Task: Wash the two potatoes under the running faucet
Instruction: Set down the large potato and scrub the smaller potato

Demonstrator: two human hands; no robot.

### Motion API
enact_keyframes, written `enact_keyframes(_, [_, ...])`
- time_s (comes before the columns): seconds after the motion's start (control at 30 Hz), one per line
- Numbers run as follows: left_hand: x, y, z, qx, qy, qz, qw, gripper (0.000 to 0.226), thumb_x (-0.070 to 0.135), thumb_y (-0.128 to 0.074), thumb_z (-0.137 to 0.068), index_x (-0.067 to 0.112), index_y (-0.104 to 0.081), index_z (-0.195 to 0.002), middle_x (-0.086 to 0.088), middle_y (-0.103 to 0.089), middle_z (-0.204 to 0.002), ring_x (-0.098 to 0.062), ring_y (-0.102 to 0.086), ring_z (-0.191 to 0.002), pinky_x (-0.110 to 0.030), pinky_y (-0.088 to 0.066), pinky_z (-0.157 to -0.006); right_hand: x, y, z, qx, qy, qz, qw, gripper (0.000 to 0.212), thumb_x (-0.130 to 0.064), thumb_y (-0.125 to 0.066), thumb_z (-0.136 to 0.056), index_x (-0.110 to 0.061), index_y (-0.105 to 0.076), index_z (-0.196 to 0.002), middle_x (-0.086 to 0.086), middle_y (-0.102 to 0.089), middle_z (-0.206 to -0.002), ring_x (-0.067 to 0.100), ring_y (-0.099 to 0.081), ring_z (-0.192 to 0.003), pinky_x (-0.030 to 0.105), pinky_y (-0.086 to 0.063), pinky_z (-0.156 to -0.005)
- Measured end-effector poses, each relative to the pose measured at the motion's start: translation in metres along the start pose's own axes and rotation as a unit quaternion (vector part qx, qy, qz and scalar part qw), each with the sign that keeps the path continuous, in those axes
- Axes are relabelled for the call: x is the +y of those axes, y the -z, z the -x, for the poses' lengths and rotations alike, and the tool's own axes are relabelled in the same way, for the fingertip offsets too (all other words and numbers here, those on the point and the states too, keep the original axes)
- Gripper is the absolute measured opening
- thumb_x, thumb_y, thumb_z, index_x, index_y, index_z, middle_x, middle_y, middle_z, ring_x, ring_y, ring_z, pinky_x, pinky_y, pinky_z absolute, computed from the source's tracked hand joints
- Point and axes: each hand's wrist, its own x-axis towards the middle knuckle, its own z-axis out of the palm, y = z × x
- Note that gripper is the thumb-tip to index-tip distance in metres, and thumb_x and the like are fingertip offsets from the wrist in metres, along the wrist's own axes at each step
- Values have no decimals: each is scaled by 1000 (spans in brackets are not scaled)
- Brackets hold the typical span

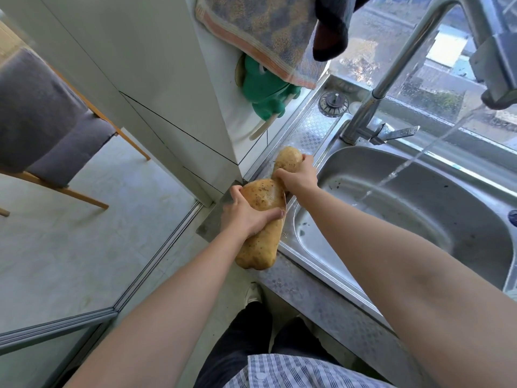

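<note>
Large potato (pixel 260 247) gripped by left hand (pixel 246 217), smaller potato (pixel 288 158) by right hand (pixel 299 179); faucet water (pixel 391 176) in sink (pixel 419 222).

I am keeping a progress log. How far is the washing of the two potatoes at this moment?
Done: the faucet runs, its stream falling into the sink. In hand: the left hand grips the nearer potato, the right hand grips the farther potato, both left of the basin. Left: neither potato is under the water, so both need washing.
</note>
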Motion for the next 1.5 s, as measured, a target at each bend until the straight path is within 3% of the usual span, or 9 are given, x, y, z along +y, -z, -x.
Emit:
enact_keyframes(0.2, [7, -1, 4, 23, -17, 50, 998, 107, 61, -82, -66, 23, -20, -144, -12, -45, -146, -35, -49, -129, -45, -45, -105, 15, 28, 3, 17, -19, -157, 987, 81, -41, -72, -58, -8, -47, -127, 11, -62, -118, 24, -65, -104, 40, -59, -89])
enact_keyframes(0.33, [21, -4, 10, 2, -36, 148, 988, 116, 63, -84, -57, 24, -21, -146, -8, -45, -145, -34, -49, -128, -52, -44, -108, 30, 55, 23, -9, -28, -288, 957, 15, -20, -65, -85, -8, -57, -90, 5, -58, -81, 14, -57, -67, 20, -45, -51])
enact_keyframes(0.5, [32, -12, 18, -39, -69, 184, 980, 103, 49, -87, -67, 22, -26, -145, -8, -47, -141, -30, -52, -123, -51, -46, -106, 56, 87, 50, -41, -80, -380, 921, 13, -14, -55, -91, -9, -59, -102, 9, -60, -92, 21, -59, -81, 35, -51, -77])
enact_keyframes(0.67, [33, -24, 22, -57, -119, 108, 985, 108, 56, -86, -62, 21, -27, -145, -7, -50, -142, -31, -54, -125, -49, -47, -106, 87, 96, 74, -52, -78, -423, 901, 19, -22, -60, -94, -12, -61, -110, 9, -62, -101, 20, -63, -86, 34, -55, -77])
enact_keyframes(0.8, [35, -28, 22, -17, -159, 24, 987, 102, 54, -84, -69, 17, -22, -141, -12, -46, -148, -35, -51, -130, -46, -43, -108, 101, 83, 89, -54, -87, -440, 892, 48, -37, -70, -89, -13, -58, -129, 8, -67, -112, 18, -68, -91, 31, -60, -70])
enact_keyframes(0.93, [44, -16, 12, 20, -156, -13, 988, 94, 57, -83, -68, 13, -28, -131, -17, -50, -143, -37, -50, -129, -43, -43, -105, 92, 75, 96, -87, -68, -459, 881, 25, -35, -61, -94, -14, -63, -108, 12, -61, -108, 26, -59, -102, 34, -50, -85])
enact_keyframes(1.03, [55, -7, 2, 31, -165, -31, 985, 96, 59, -81, -69, 14, -29, -135, -18, -49, -143, -38, -48, -131, -44, -42, -104, 79, 70, 94, -120, -60, -463, 876, 28, -34, -58, -95, -11, -63, -109, 14, -61, -108, 27, -57, -104, 32, -54, -84])
enact_keyframes(1.17, [75, -4, -9, 38, -173, -68, 982, 102, 64, -79, -68, 16, -28, -141, -21, -45, -142, -38, -50, -128, -43, -43, -99, 62, 66, 82, -102, -81, -480, 868, 42, -36, -62, -91, -7, -62, -122, 11, -68, -109, 22, -64, -101, 37, -49, -101])
enact_keyframes(1.5, [109, -13, -49, 50, -196, -86, 976, 106, 66, -79, -66, 10, -31, -141, -23, -44, -142, -40, -48, -131, -45, -41, -106, 34, 69, 55, -67, -114, -552, 823, 23, -32, -59, -94, -10, -65, -100, 6, -71, -86, 15, -67, -79, 28, -57, -73])
